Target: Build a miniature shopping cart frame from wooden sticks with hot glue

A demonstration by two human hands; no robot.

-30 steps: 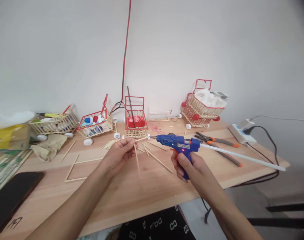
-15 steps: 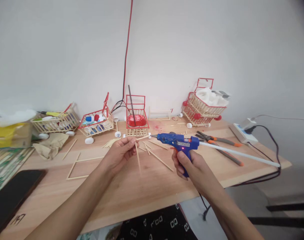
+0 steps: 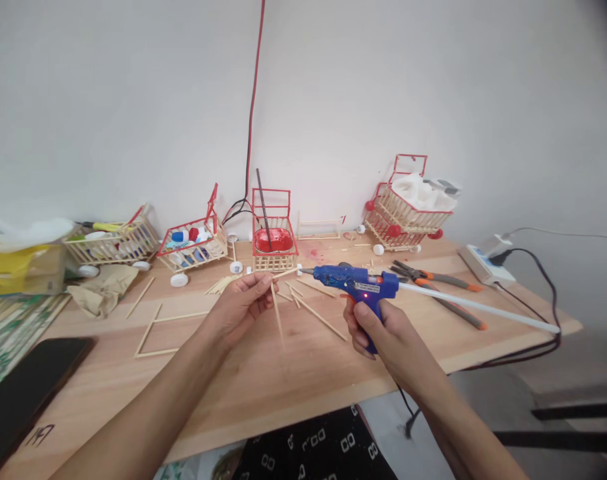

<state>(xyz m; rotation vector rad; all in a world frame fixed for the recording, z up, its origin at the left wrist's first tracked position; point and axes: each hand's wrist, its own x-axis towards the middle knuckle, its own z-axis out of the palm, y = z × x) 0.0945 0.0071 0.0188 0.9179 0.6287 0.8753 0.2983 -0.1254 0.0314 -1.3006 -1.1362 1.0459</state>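
My left hand (image 3: 247, 300) pinches thin wooden sticks (image 3: 277, 308) between thumb and fingers; one points down and another reaches right. The end of the right-pointing stick is at the nozzle of a blue glue gun (image 3: 350, 280). Whether the two touch, I cannot tell. Wrapped round the gun's handle is my right hand (image 3: 370, 327), and a small red light glows on the body. A long white glue stick (image 3: 476, 308) comes out of the gun's back. Loose sticks (image 3: 323, 319) lie on the table behind the hands.
Small stick-built carts with red trim, such as the middle one (image 3: 274, 241), line the wall. Pliers (image 3: 448, 300) and a power strip (image 3: 486, 267) lie at right. A phone (image 3: 30, 393) and a stick frame (image 3: 156, 337) lie at left. The glue gun's cord hangs over the front edge.
Both hands, the sticks and the glue gun stay almost in place. The view has shifted very slightly.
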